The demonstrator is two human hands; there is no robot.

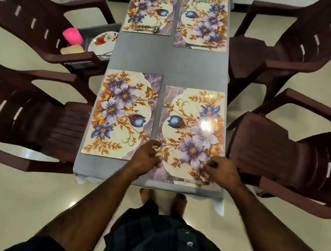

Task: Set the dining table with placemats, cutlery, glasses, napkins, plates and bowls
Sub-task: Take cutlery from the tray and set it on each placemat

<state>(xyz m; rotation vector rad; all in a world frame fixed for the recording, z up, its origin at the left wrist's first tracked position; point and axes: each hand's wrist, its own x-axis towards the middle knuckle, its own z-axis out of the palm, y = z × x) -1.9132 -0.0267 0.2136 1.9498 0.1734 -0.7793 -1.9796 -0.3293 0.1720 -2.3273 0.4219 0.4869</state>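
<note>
Both hands, left hand (147, 156) and right hand (222, 169), fingers curled (grip unclear), hover over the floral placemat (190, 132) at the table's (167, 63) near right corner, probably laying cutlery beside the knife (187, 180)

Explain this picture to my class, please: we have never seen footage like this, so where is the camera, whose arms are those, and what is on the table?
There is no machine here. A person wears a wide-angle camera on the head, so you look down their body at their own arms.

The table has a grey cloth and four flowered placemats, with dark plastic chairs on both sides. The two far placemats already carry cutlery. The near right placemat has a knife along its near edge. The near left placemat is bare.

The left hand and right hand are over the near right placemat, fingers curled. What they hold is too blurred to tell.

Beside the table at left, a lower surface holds a flowered plate and a pink cup.
</note>
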